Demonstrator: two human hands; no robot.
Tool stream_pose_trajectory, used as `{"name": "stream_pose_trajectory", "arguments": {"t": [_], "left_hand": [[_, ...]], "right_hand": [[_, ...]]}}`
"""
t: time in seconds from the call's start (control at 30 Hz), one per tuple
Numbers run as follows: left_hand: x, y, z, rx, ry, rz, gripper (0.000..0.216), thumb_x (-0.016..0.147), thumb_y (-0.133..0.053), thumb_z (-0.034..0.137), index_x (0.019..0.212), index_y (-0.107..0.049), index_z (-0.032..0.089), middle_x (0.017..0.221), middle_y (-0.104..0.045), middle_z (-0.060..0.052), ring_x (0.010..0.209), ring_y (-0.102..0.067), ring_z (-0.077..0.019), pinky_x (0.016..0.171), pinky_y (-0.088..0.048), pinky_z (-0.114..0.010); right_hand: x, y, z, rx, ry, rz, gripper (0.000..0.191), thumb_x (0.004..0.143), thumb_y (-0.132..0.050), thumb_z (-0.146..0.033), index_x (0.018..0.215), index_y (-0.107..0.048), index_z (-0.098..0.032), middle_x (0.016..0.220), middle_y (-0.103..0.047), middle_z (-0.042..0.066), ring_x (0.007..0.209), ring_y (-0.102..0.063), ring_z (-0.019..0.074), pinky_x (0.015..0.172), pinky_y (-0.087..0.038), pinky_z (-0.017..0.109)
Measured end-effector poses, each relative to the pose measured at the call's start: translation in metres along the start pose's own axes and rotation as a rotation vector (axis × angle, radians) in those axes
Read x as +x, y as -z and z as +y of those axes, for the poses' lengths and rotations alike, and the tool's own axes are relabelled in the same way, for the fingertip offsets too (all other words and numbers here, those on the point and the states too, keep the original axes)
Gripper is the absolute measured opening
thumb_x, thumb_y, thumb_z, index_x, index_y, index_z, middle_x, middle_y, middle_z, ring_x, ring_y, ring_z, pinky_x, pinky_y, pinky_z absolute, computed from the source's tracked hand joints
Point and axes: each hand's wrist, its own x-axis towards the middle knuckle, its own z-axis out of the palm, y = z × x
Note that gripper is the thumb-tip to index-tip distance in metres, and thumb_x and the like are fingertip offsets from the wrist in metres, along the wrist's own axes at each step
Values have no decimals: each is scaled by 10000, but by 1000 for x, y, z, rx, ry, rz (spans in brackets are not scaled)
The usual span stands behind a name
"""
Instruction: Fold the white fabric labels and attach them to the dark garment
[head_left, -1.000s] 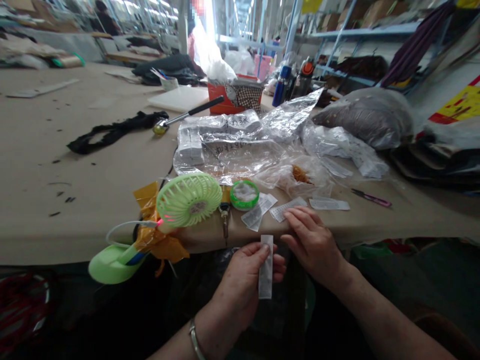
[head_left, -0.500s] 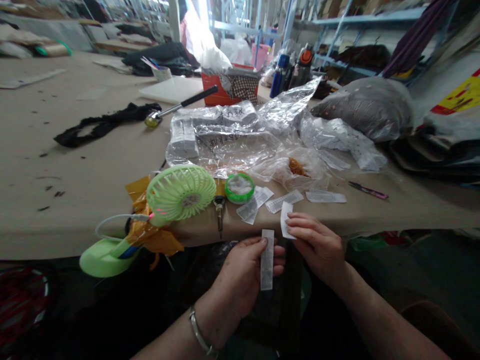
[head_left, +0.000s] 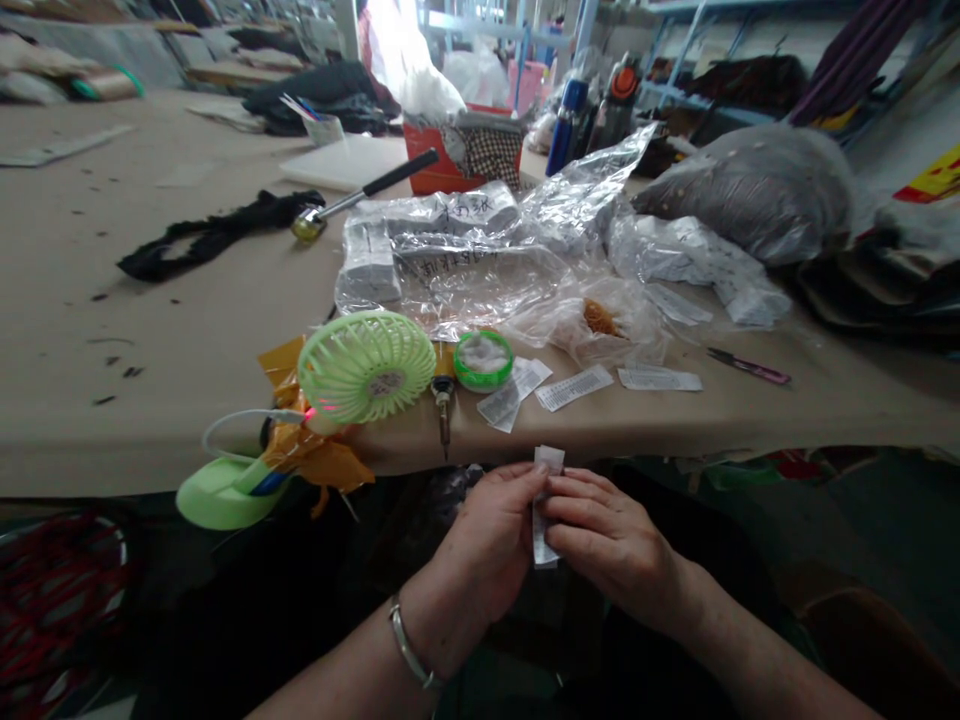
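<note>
Below the table's front edge, my left hand [head_left: 491,540] and my right hand [head_left: 604,540] meet, both pinched on white paper labels [head_left: 546,465] held upright between them. Their fingertips touch around the strips. A metal bracelet sits on my left wrist. More loose white labels [head_left: 574,387] lie on the table just above my hands, next to a small green tub [head_left: 484,360] with white filling.
A green handheld fan [head_left: 364,365] taped with yellow tape stands at the table edge, a key [head_left: 444,400] beside it. Clear plastic bags [head_left: 457,270] of label bundles lie behind. Pink scissors [head_left: 750,367] at right, a hammer [head_left: 360,197] and black fabric [head_left: 217,235] at left.
My right hand picked up a label from the table and brought it down to my left hand; both hands now hold the strips together.
</note>
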Motion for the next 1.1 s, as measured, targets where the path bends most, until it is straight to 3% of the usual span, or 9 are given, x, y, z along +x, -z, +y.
{"name": "stream_pose_trajectory", "arguments": {"t": [0.2,0.3,0.37,0.5,0.63,0.73,0.93,1.1], "left_hand": [[2,1,-5,25,21,-1,151,680,-746,174,750,-694,51,747,-694,-106,637,-627,-132,576,-482,-195],[1,-3,-4,48,18,70,81,721,-705,131,742,-675,58,714,-683,-93,592,-619,-119,539,-473,-181],[0,-6,-2,104,45,127,63,778,-658,122,799,-666,63,727,-692,-106,584,-632,-131,540,-494,-197],[-3,-8,1,240,114,225,113,857,-604,164,919,-621,72,796,-711,-141,605,-664,-160,604,-549,-261],[-3,-5,-2,286,120,242,122,869,-592,169,948,-586,76,784,-711,-126,611,-669,-161,601,-552,-255],[-3,-2,-5,292,111,247,122,875,-584,178,943,-581,77,781,-709,-125,619,-670,-161,597,-551,-252],[-3,-3,-3,297,122,237,100,866,-589,153,923,-593,71,752,-703,-112,568,-650,-140,564,-536,-227],[-3,-6,-2,292,145,224,111,862,-595,179,878,-631,75,774,-707,-129,579,-654,-147,572,-539,-232]], "right_hand": [[0,0,-6,32,-13,-17,126,896,-525,-92,867,-636,-145,1001,-712,70,1108,-617,183,1048,-451,365],[-2,7,-5,36,-13,-22,138,897,-546,-126,1008,-627,-139,1031,-707,80,1104,-620,189,1037,-466,376],[-5,17,5,-1,-70,4,248,906,-549,-170,1151,-573,-141,1091,-688,96,1145,-590,203,1017,-481,391],[-13,44,47,-366,-357,77,457,933,-522,-340,1319,-461,-104,1251,-581,183,1254,-474,299,1011,-448,506],[-25,57,82,-663,-505,-96,656,909,-457,-571,1328,-476,-67,1333,-515,220,1253,-435,393,991,-402,589],[-33,58,85,-670,-456,-140,499,938,-475,-464,1274,-538,-101,1297,-561,169,1227,-466,357,1005,-393,547],[-42,62,77,-551,-342,43,176,918,-545,-202,1067,-623,-150,1096,-666,104,1084,-587,247,942,-472,435],[-43,63,77,-370,-405,159,116,888,-562,-149,963,-636,-198,1009,-692,72,1029,-633,214,923,-501,414]]}}
